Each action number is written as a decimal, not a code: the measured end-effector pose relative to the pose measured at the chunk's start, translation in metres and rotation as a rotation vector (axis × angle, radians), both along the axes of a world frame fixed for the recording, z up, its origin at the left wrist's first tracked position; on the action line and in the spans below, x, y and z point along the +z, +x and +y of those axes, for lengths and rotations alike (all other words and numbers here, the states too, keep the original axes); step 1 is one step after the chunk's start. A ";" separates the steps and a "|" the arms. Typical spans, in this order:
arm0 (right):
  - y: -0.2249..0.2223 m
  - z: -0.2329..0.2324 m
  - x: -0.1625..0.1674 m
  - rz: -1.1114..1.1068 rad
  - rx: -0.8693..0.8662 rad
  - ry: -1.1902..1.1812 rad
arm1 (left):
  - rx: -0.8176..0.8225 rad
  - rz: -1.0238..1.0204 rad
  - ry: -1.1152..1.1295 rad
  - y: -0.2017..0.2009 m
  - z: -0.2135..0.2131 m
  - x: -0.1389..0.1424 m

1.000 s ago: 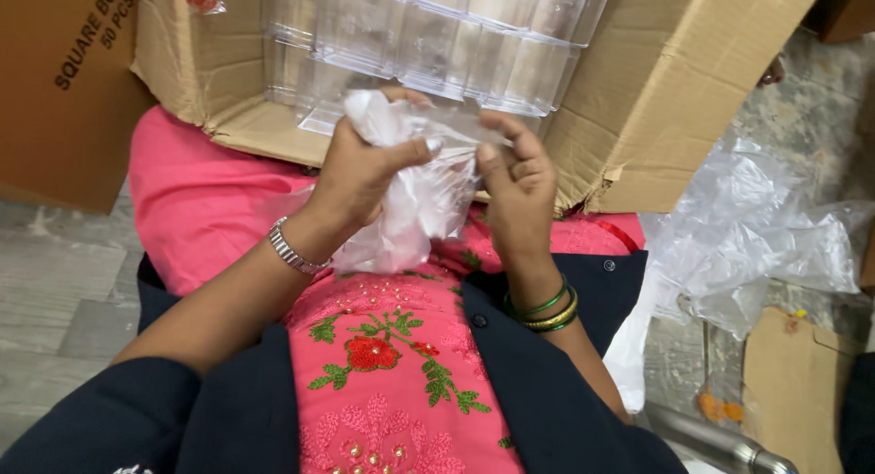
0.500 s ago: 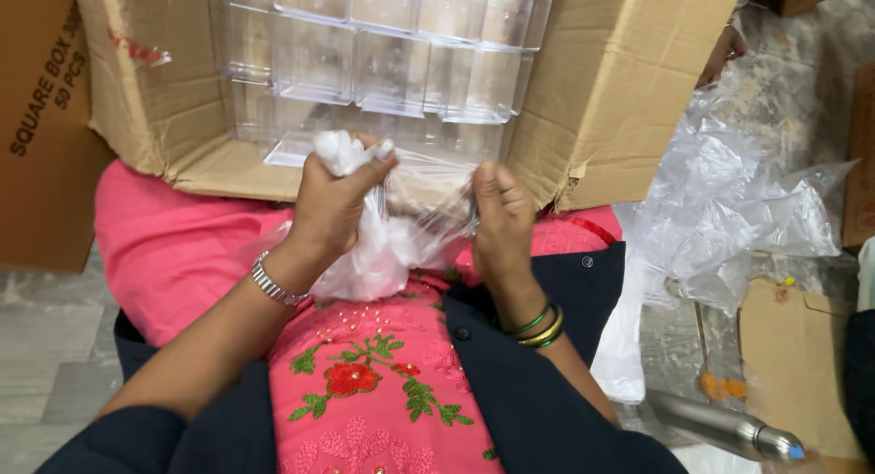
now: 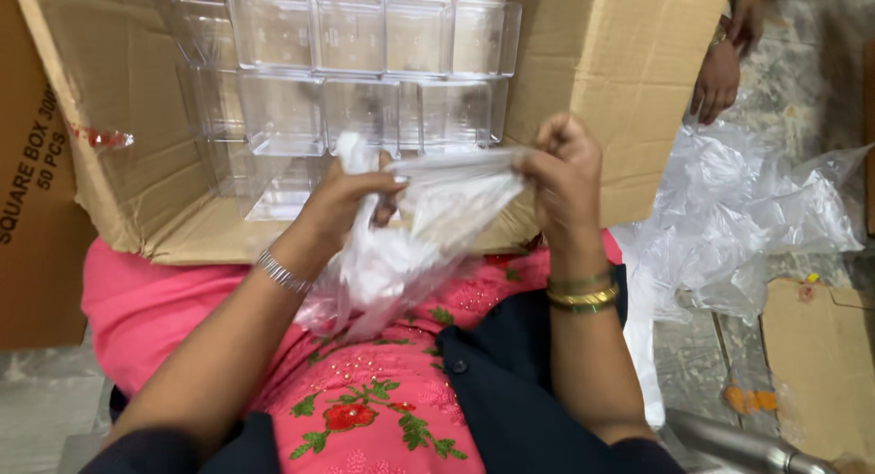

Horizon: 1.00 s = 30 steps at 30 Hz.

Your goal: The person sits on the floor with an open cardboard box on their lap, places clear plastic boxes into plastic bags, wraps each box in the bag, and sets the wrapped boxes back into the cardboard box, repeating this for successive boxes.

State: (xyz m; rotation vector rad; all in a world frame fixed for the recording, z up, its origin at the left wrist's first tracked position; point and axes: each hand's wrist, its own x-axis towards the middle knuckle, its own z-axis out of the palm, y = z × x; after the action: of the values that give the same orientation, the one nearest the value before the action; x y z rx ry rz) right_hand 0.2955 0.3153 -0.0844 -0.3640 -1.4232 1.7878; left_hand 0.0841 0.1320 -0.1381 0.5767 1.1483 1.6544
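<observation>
I see both hands raised above the lap, forearms angled inward. The left hand [image 3: 351, 196] is clenched on one end of a clear plastic bag [image 3: 410, 237]; the right hand [image 3: 561, 169] pinches its other edge, stretching it taut between them. Behind stands an open cardboard box [image 3: 629, 82] on its side, holding stacked clear square containers [image 3: 365, 73]. Loose plastic wrap [image 3: 738, 219] lies on the floor to the right.

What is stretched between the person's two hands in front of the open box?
In the head view, a clear plastic bag spans the gap: the left hand and the right hand each pinch its top edge, and the rest hangs crumpled below.
</observation>
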 end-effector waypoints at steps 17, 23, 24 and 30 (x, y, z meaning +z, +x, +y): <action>-0.080 0.033 -0.063 -0.291 -0.430 0.595 | 0.509 0.471 0.004 -0.014 0.103 -0.034; -0.046 0.006 -0.032 -0.057 -0.544 0.220 | 0.244 0.239 0.012 0.003 0.071 0.024; -0.042 0.002 -0.028 -0.037 -0.507 0.240 | 0.228 0.241 0.038 0.006 0.066 0.031; -0.018 -0.043 -0.008 0.082 -0.380 0.077 | 0.206 0.115 0.207 0.025 0.040 0.039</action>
State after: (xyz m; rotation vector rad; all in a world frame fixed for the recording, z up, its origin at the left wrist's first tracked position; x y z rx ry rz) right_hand 0.2774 0.2718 -0.0920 -0.4800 -1.2641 1.4212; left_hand 0.1091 0.1720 -0.0994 0.7117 1.1575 1.9545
